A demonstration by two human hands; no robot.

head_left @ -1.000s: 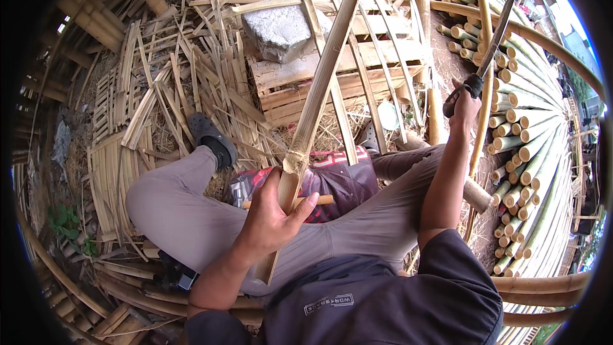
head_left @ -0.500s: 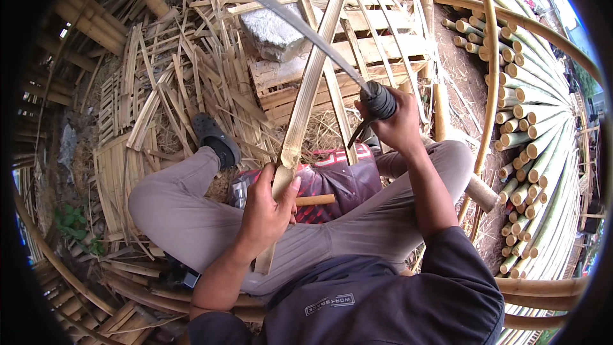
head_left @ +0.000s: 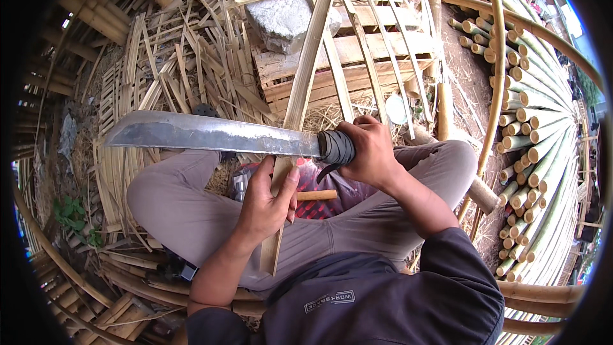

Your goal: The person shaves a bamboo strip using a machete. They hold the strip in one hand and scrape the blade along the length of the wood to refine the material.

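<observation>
A long split bamboo strip slants away from my lap, its far part passing beside the grey stone. My left hand is closed around its near part, thumb on top. In my right hand is the black-wrapped handle of a machete. Its wide steel blade lies crosswise over the strip, just beyond my left fingers, pointing left. Whether the edge bites into the bamboo cannot be made out. Below the blade, a short brown stick lies over the red and dark patterned cloth between my legs.
Ahead stands a wooden crate with a grey stone and several slender strips leaning on it. Loose bamboo slats litter the ground at left. Stacked bamboo poles fill the right, beside a curved bamboo rail.
The machete has swung down from a raised, forward-pointing position to lie across the strip, pointing left. My right hand has moved lower and leftward. My left hand keeps its grip.
</observation>
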